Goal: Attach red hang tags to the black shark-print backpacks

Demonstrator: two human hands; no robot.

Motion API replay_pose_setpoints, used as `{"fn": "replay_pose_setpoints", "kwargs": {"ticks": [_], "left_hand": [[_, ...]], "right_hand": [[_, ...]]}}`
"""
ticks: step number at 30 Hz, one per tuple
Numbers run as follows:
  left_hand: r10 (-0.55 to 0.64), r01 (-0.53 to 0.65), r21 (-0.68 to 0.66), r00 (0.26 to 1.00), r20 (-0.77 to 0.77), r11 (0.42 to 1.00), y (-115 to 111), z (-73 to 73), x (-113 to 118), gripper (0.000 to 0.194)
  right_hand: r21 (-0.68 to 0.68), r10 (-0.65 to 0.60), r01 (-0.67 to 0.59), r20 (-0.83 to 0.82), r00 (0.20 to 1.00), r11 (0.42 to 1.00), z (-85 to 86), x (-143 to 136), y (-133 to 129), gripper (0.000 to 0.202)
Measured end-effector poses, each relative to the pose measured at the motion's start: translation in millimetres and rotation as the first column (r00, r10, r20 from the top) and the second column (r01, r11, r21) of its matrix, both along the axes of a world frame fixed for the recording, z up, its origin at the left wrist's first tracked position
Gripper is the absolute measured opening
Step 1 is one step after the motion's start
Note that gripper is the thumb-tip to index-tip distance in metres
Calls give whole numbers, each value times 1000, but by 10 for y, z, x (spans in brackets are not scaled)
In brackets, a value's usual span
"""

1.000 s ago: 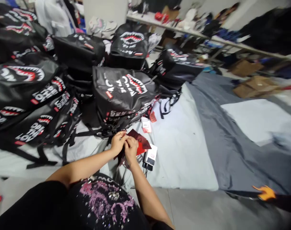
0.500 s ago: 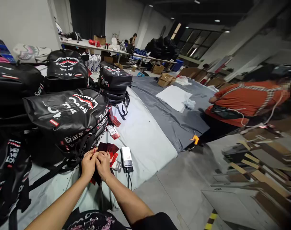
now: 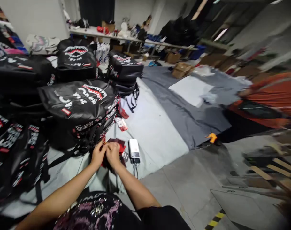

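Observation:
My left hand (image 3: 98,154) is closed in a pinch at the front edge of a black backpack (image 3: 79,110) with a shark-mouth print. Thin red string shows at its fingertips. Touching it, my right hand (image 3: 113,154) is closed too, its fingers curled; what it grips is hidden. Dark red tags (image 3: 118,142) lie right behind and beside the right hand. A white and red tag (image 3: 121,123) rests farther back on the pale cloth. Right of my hands lies a white power bank (image 3: 134,149) with cables plugged in.
More black backpacks (image 3: 75,57) crowd the left and back. A grey sheet (image 3: 183,119) with white sheeting (image 3: 190,90) and a cardboard box (image 3: 181,69) spreads to the right. An orange clip-like tool (image 3: 212,137) sits at its edge. A person in orange (image 3: 274,95) bends at far right.
The view has turned, shifting the scene rightward and slightly up in the picture. My hands stay together beside the backpack. The person in orange appears bent lower.

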State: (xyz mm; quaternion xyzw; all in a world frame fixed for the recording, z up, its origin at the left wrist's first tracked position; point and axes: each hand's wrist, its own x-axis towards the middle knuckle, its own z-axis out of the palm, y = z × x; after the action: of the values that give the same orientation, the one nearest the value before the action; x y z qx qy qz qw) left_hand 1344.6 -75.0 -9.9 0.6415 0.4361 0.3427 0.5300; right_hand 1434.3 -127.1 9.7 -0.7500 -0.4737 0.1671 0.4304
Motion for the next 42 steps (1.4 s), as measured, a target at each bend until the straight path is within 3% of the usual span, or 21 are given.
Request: {"fn": "replay_pose_setpoints", "kwargs": {"ticks": [2,4,9,12,19,22,24,26,27,30,32,33,36,40,42], "left_hand": [[60,-63,49,997,48,997,-1,88,37,41],[32,-34,86,999,21,996,10,112,49,31],[-39,39,71,999,-3,997,-32,47,-29,29],[-19,21,89,1000,-14,996,-45,59,-30,30],[-109,121,163,991,-84,979,-141,-5,-78,20],[-20,34,253,998,-58,967,-160,-9,-292,34],[135,-97,355,987,-83,930,-67,43,-564,37],[336,-209,469,919,-205,858,122,130,-948,34],[440,-235,527,845,-305,817,238,178,-1172,35],[625,-259,588,510,-591,767,557,288,-1890,54],[632,-249,581,283,-722,775,681,301,-2310,73],[609,-249,561,207,-766,790,712,286,-2477,80],[553,-225,519,127,-823,825,723,183,-2762,88],[559,-181,536,115,-821,824,688,74,-2806,82],[550,-164,530,120,-826,832,680,62,-2812,76]], "right_hand": [[8,38,-39,31,999,999,7,9,0,14],[34,46,-47,52,998,998,-29,-7,-10,16],[51,48,-53,90,995,997,-97,-34,-78,27],[54,71,-80,149,986,995,-64,15,-85,26],[116,132,-200,430,893,973,-18,252,-144,28],[119,107,-195,516,850,974,154,512,-157,33],[84,98,-160,498,862,983,299,696,-159,38],[-31,122,-122,457,881,992,387,825,-149,40],[-115,146,-105,454,879,988,393,855,-136,40],[-371,227,-29,504,833,928,252,809,-51,35],[-468,239,47,532,813,883,81,727,52,34],[-486,223,80,534,816,870,-5,694,115,35],[-522,147,178,522,840,834,-196,690,330,40],[-653,109,194,394,913,732,-292,835,532,42],[-673,77,182,337,938,717,-298,873,542,45]]}}
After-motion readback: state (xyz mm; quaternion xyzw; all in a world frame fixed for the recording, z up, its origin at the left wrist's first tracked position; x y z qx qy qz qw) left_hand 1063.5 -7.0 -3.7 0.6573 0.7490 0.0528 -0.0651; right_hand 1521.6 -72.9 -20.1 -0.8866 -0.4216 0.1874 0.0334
